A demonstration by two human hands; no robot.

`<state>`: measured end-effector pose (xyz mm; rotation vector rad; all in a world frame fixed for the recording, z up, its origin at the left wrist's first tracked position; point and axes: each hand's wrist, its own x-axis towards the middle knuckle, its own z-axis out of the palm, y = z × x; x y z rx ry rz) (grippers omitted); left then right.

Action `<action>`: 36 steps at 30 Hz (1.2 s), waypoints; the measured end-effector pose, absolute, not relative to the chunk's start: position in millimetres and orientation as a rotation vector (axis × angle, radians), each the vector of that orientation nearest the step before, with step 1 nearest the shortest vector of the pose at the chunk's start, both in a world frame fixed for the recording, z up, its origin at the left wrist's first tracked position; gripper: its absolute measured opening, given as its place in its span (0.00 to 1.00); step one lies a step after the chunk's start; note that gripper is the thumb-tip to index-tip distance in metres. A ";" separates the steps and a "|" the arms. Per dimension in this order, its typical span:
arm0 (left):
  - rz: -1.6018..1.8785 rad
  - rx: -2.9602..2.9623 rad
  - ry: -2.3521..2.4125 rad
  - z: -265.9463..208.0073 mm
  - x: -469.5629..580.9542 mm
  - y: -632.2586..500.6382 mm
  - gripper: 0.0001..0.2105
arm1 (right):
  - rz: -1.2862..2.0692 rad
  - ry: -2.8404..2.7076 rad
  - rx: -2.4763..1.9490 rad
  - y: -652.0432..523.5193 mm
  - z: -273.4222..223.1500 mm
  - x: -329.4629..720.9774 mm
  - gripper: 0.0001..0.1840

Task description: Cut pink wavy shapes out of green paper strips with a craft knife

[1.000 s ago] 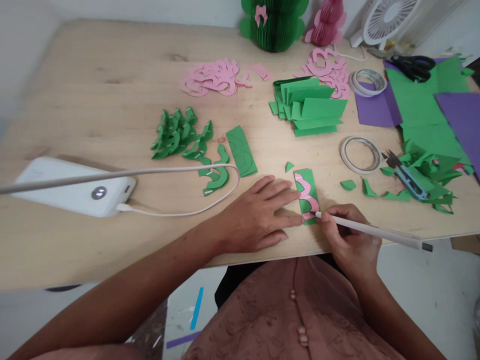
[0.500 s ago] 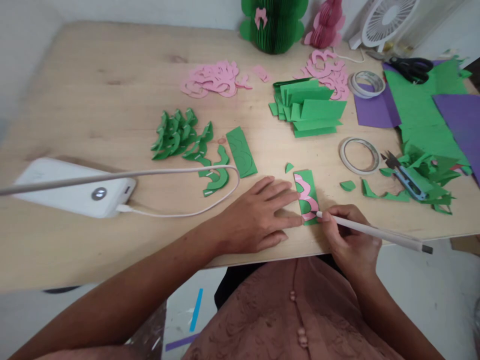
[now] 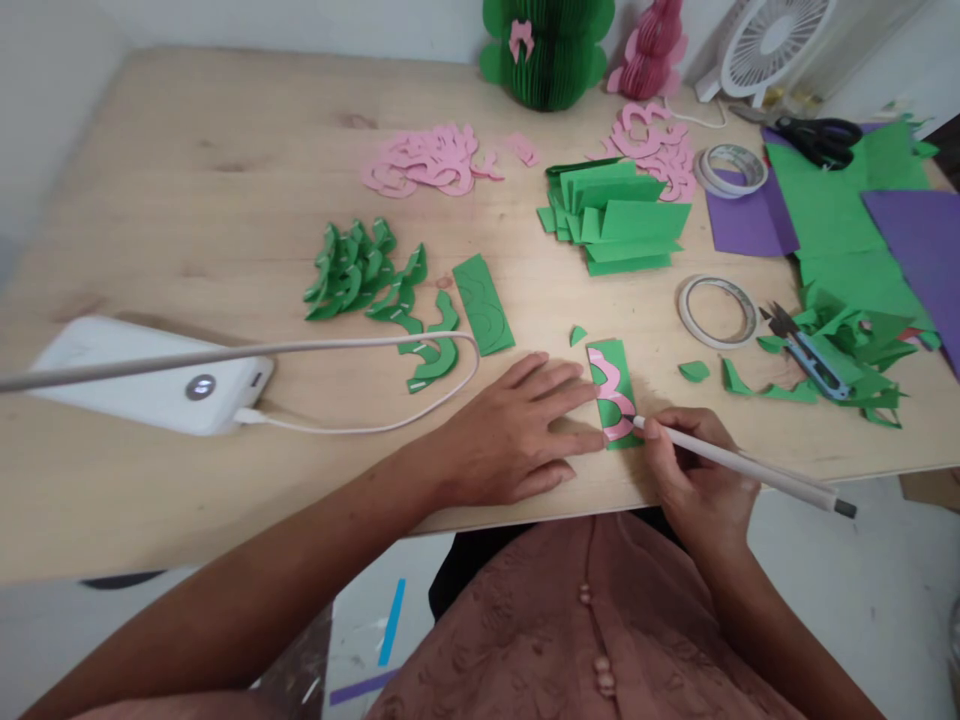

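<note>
A green paper rectangle (image 3: pixel 616 358) lies near the table's front edge, with a wavy pink paper template (image 3: pixel 619 414) flat on top of it. My left hand (image 3: pixel 517 430) lies open with fingers spread, its fingertips touching the left side of the template and paper. A white pen (image 3: pixel 742 460) is gripped in my right hand (image 3: pixel 701 480), its dark tip at the template's lower right curve. Left of these lies another green rectangle (image 3: pixel 484 305) with a curved outline drawn on it. Wavy green cut pieces (image 3: pixel 439 350) lie beside that one.
A white power bank (image 3: pixel 150 380) with a cable lies at left. Folded green papers (image 3: pixel 615 220), pink cutouts (image 3: pixel 427 160), a tape roll (image 3: pixel 718 312), blue thread snips (image 3: pixel 814 360) and black-handled scissors (image 3: pixel 821 138) lie around. A white fan (image 3: pixel 772 45) stands at the back right.
The pen tip has moved slightly up along the template's lower curve, and my right hand has shifted a little with it. My left hand stays in place.
</note>
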<state>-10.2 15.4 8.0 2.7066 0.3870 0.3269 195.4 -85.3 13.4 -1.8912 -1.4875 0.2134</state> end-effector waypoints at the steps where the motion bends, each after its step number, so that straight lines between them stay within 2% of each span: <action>1: 0.329 2.707 0.386 8.1 -10.2 15.4 0.18 | 0.222 -1.480 -1.891 -85.5 13.5 195.4 0.11; 36: 0.336 2.713 0.383 7.6 -9.8 15.3 0.19 | 0.133 -1.617 -1.882 -88.6 12.8 198.0 0.09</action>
